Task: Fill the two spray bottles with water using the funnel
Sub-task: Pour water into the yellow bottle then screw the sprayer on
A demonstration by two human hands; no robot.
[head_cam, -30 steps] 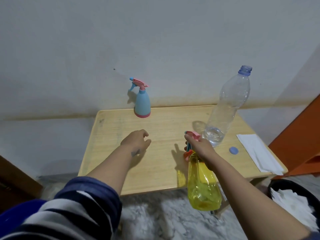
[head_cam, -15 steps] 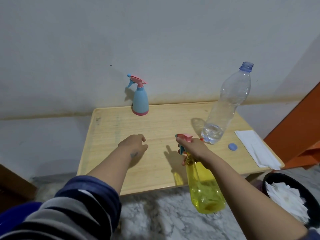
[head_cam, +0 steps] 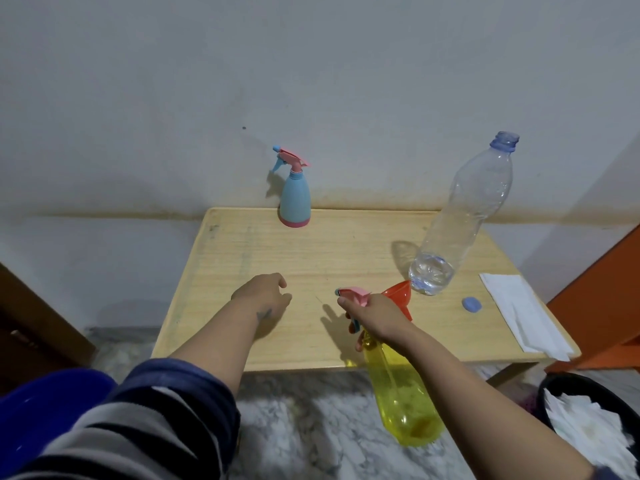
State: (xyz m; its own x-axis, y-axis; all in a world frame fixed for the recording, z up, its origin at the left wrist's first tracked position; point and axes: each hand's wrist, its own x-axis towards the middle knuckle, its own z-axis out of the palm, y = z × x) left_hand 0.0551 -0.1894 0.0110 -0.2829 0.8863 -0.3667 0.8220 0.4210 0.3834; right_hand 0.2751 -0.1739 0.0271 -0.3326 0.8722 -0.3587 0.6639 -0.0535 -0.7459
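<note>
The yellow spray bottle (head_cam: pixel 401 393) hangs off the near edge of the wooden table (head_cam: pixel 242 271), gripped at its pink trigger head by the right hand (head_cam: pixel 375 317). The red funnel (head_cam: pixel 398 296) lies just behind that hand, the clear water bottle (head_cam: pixel 460 223) beyond it. The left hand (head_cam: pixel 265 294) hovers loosely curled, empty. Best now, I judge — stand the bottle on the table, steady its body, then unscrew the head.

A plain home room: small wooden table (head_cam: pixel 242 258) against a stained white wall (head_cam: pixel 311 81), marble floor (head_cam: pixel 304 427).
</note>
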